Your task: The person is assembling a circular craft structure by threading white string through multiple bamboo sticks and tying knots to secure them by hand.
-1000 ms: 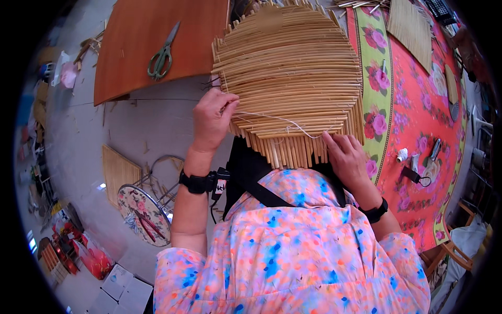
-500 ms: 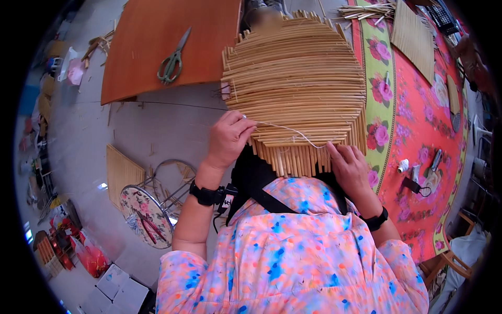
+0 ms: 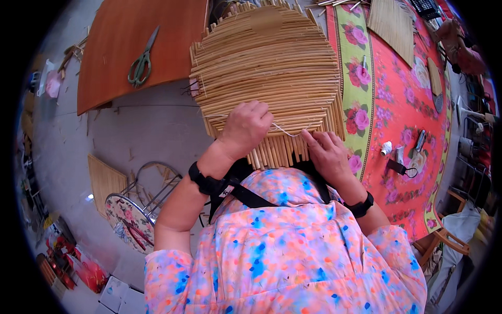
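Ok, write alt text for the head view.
A white string runs between a person's left hand and right hand, over the near part of a tan stick panel. Green-handled scissors lie on a brown board at left; a red floral cloth lies at right.

The left hand [image 3: 244, 126] is being held over the lower part of the stick panel [image 3: 266, 73], its fingers [image 3: 260, 111] being curled inward; at the panel's lower-right edge, the right hand [image 3: 330, 154] is being held with fingers bent. Both forearms [image 3: 180, 214] are being slanted toward it.
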